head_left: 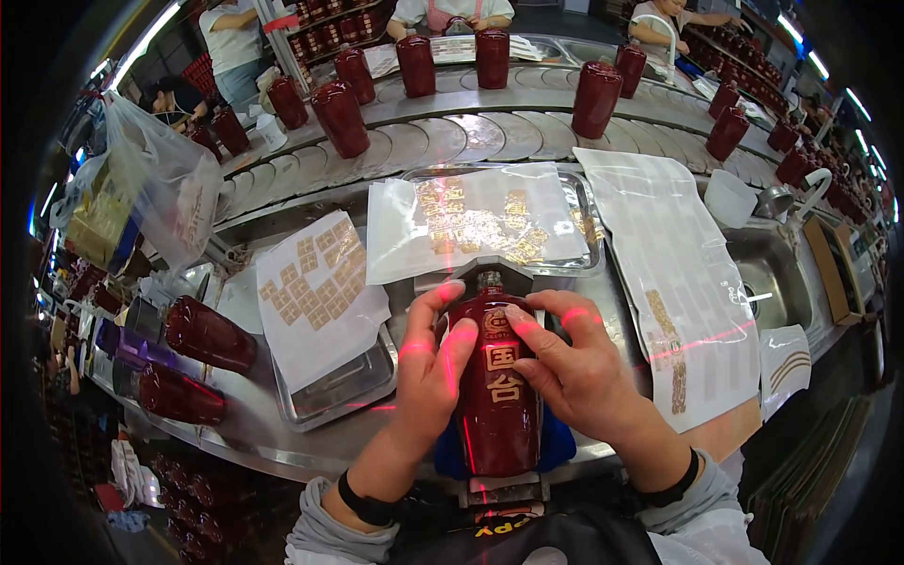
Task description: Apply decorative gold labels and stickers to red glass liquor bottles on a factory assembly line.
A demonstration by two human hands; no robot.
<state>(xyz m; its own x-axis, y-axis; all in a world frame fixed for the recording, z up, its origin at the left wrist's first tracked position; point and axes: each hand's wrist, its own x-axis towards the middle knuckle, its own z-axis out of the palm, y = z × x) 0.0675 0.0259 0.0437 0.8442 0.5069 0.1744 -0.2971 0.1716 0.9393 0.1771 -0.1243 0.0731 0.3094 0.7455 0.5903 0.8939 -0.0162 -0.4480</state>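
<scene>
A dark red bottle [496, 395] lies flat at the near middle of the steel bench [273, 443], neck pointing far, on a blue pad [557, 444]. Both hands are on it. The left hand [431, 372] cups the bottle's left side, fingers curled over the shoulder and fingertips [450, 287] up by the neck. The right hand [576, 367] closes on the right side, its thumb [525, 330] pressed on the gold label near the shoulder. Thin red light lines cross both hands and the bottle.

Just beyond the bottle a clear sheet [471, 226] of gold stickers lies over a steel tray [584, 202]. To the left, a white sheet [315, 292] with more gold stickers rests on another tray [344, 391]. To the right, a long clear sheet [673, 273] drapes toward a sink [767, 273].

At the near left two more red bottles [193, 363] lie on their sides. On the far side a curved conveyor [490, 132] carries upright red bottles [341, 118], with other people standing behind it. A plastic bag [160, 179] hangs at the far left.
</scene>
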